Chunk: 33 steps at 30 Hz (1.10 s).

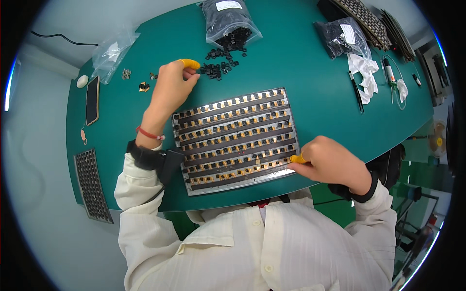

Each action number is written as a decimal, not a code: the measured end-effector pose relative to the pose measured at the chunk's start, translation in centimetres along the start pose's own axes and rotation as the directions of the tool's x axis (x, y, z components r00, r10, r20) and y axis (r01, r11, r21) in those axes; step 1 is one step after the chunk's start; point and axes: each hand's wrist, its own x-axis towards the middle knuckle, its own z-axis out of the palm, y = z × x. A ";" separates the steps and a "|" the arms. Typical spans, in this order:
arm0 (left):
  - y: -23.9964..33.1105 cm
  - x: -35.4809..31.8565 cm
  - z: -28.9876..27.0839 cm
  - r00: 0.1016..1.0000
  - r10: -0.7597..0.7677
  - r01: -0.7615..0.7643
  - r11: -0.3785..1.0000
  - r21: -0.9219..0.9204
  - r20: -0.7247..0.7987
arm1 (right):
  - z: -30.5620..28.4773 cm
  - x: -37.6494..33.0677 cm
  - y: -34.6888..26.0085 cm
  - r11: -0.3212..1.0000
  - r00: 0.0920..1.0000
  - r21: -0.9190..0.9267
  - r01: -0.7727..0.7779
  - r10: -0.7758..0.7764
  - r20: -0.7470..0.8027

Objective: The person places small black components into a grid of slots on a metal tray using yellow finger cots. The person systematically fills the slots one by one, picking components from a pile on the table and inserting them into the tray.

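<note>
My left hand (pixel 177 82) is at the left edge of a pile of small black square parts (pixel 213 71). Its index finger wears a yellow finger cot, and thumb and index tips stand apart with nothing visible between them. Below lies a tilted metal tray (pixel 233 188) with several rows of small black parts on gold-coloured pieces, separated by dark strips. At the tray's right edge, near its lowest rows, my right hand (pixel 327 162) pinches with thumb and yellow-covered finger. Whatever sits between those fingertips is too small or hidden to name.
An opened clear bag (pixel 228 22) of black parts stands behind the pile. Another bag (pixel 342 36), stacked trays (pixel 361 22), white tissue (pixel 364 77), tweezers (pixel 357 92) and a syringe (pixel 389 72) lie right. Leftward are a phone (pixel 92 101) and another tray (pixel 92 184).
</note>
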 end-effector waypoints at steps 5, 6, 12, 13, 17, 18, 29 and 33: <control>0.6 0.2 1.6 0.999 0.033 -0.032 0.998 0.057 -0.010 | -3.4 3.9 -0.2 0.995 0.972 -0.029 0.100 -0.104 -0.213; 0.7 -0.1 1.5 1.000 0.030 -0.030 0.995 0.095 0.000 | -4.0 5.2 0.0 0.990 0.954 -0.035 0.136 -0.140 -0.265; 2.1 -2.2 0.7 0.992 0.066 -0.079 0.989 0.125 0.109 | -5.2 15.1 0.9 0.987 0.961 0.103 0.126 -0.095 -0.261; 2.0 -2.4 0.3 0.990 0.071 -0.081 0.994 0.078 0.123 | -5.1 16.4 0.5 0.990 0.963 0.092 0.106 -0.080 -0.258; 0.6 -3.1 -0.3 0.995 0.100 -0.101 0.993 0.057 0.026 | -3.6 20.4 -0.7 0.998 0.946 0.043 0.035 -0.019 -0.322; 0.0 -3.4 -0.4 0.996 0.092 -0.091 0.994 0.061 -0.018 | -3.1 21.0 -0.9 0.999 0.935 0.032 0.022 -0.010 -0.354; 2.1 -3.1 0.8 0.991 -0.121 0.122 0.993 -0.001 0.054 | -3.6 19.7 -0.7 0.982 0.955 0.091 0.165 -0.136 -0.265; 2.1 -2.8 1.3 0.997 -0.061 0.058 0.996 0.068 0.048 | -3.5 19.8 -0.2 0.971 0.948 0.128 0.201 -0.160 -0.274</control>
